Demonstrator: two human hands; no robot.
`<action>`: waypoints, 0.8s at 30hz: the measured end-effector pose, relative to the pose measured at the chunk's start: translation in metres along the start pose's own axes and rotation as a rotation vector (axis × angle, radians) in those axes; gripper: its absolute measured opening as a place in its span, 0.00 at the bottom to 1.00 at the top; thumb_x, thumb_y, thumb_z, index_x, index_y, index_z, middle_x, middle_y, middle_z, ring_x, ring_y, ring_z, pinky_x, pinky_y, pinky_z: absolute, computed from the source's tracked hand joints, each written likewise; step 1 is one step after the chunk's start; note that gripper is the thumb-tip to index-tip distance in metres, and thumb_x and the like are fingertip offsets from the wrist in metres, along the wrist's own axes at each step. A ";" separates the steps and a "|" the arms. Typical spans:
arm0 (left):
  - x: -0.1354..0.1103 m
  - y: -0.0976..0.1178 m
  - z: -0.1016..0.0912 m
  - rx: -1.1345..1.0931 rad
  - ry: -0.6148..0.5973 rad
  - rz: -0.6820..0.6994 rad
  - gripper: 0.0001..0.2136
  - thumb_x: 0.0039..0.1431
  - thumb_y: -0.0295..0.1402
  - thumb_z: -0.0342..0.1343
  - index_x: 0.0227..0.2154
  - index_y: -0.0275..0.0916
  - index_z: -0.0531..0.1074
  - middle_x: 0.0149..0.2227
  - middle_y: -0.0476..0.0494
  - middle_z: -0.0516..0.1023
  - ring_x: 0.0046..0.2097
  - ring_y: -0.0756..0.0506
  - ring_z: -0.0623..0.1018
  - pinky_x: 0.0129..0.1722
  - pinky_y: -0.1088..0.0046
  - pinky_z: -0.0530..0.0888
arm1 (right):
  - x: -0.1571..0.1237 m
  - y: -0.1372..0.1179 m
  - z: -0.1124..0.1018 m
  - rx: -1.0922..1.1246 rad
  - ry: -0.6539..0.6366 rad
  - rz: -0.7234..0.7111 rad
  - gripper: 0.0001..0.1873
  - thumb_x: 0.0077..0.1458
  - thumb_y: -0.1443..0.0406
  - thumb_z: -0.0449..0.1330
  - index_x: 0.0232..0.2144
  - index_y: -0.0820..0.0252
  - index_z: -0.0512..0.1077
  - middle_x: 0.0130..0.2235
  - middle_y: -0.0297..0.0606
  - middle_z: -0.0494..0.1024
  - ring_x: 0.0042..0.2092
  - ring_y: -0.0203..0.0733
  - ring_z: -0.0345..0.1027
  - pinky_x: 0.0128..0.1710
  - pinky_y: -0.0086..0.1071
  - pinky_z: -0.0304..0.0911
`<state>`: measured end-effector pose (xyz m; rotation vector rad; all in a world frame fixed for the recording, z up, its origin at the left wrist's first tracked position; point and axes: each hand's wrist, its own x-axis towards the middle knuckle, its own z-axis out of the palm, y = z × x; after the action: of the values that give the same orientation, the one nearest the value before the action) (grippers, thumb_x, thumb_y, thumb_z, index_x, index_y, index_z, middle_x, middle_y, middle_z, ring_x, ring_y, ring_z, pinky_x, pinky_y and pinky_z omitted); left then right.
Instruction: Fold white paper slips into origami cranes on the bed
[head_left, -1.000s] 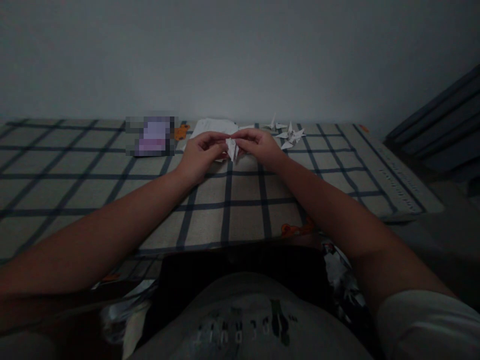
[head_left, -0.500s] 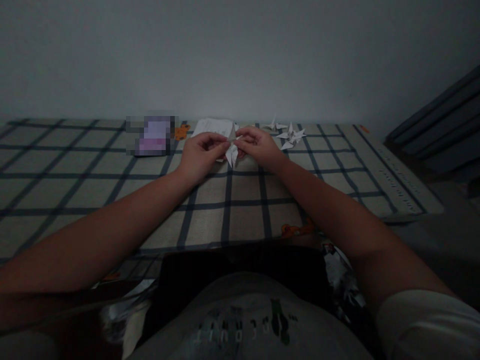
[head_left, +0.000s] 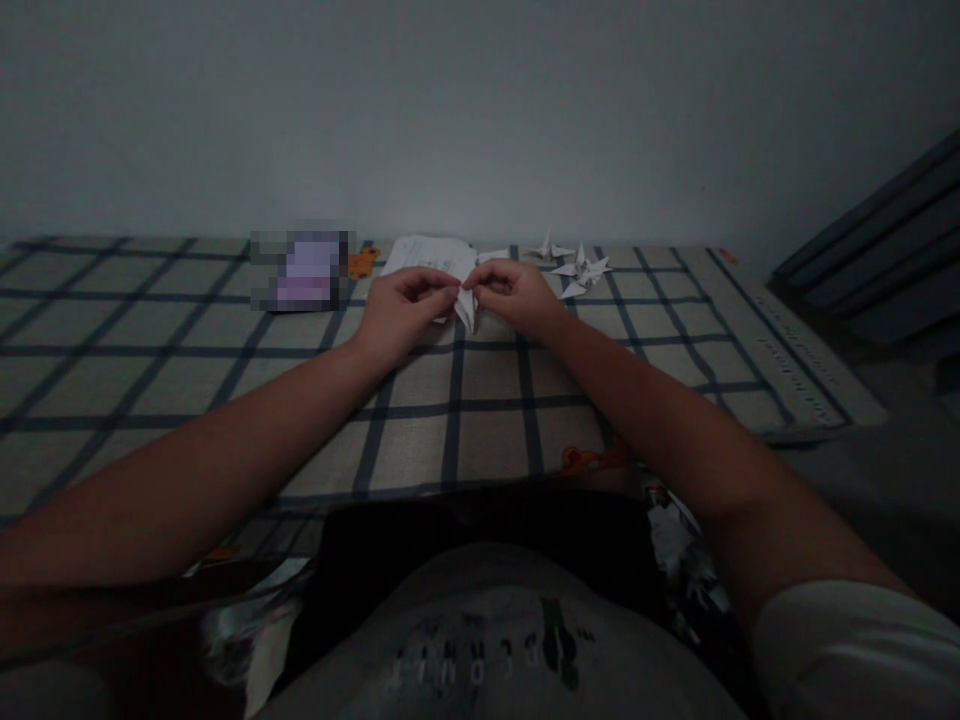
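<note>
A small folded white paper piece (head_left: 466,308) hangs between my two hands above a checked cloth (head_left: 465,400). My left hand (head_left: 405,306) pinches its upper left edge with thumb and forefinger. From the other side, my right hand (head_left: 512,292) pinches the same top edge, fingers curled. Both fingertips meet at the top of the paper, whose pointed end hangs down. Just behind the hands lies a stack of white paper sheets (head_left: 429,254).
Several finished white paper cranes (head_left: 577,266) sit on the cloth at the back right. A blurred purple object (head_left: 304,270) and a small orange item (head_left: 363,263) lie at the back left. A plain wall rises behind; dark furniture (head_left: 877,270) stands at the right.
The hands have shifted slightly and the paper piece has turned a little between the fingertips. Both pinches have stayed on it.
</note>
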<state>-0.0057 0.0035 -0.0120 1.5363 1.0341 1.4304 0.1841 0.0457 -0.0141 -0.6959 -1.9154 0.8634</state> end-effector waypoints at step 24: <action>0.005 -0.003 0.000 0.024 -0.019 0.058 0.11 0.46 0.32 0.71 0.34 0.39 0.78 0.31 0.46 0.80 0.32 0.48 0.79 0.36 0.71 0.78 | -0.003 0.008 0.004 -0.047 -0.021 -0.013 0.16 0.55 0.62 0.62 0.46 0.61 0.71 0.37 0.37 0.75 0.36 0.35 0.68 0.38 0.30 0.69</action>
<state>-0.0062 0.0089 -0.0134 1.6059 1.0066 1.4447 0.1830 0.0473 -0.0228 -0.7036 -1.9627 0.8230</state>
